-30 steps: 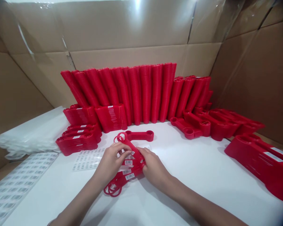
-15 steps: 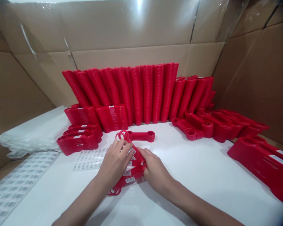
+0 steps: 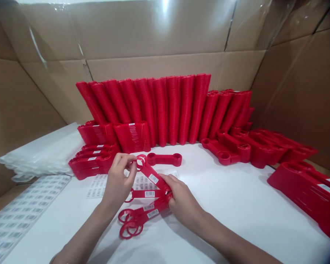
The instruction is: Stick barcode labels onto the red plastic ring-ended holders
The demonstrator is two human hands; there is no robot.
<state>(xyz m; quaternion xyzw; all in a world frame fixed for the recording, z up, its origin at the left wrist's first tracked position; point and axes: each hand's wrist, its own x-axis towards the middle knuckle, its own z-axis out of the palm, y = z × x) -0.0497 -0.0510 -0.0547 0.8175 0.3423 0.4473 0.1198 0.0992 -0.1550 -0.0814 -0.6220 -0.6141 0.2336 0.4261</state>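
Fanned red strips [image 3: 143, 214] gripped by right hand [image 3: 181, 194], overlapped ends hidden; ring edge apparently pinched by left fingers [image 3: 133, 158], contact unclear.

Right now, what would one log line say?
left hand: at top ring | right hand: holding fanned red pieces | behind: red stacks | left: label sheet

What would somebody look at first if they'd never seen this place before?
Probably the big row of tall red stacks, standing across the back of the white table in front of the cardboard. Next, the red pieces with white labels, fanned out front and centre from the right hand, with the left hand at the top one's ring end.
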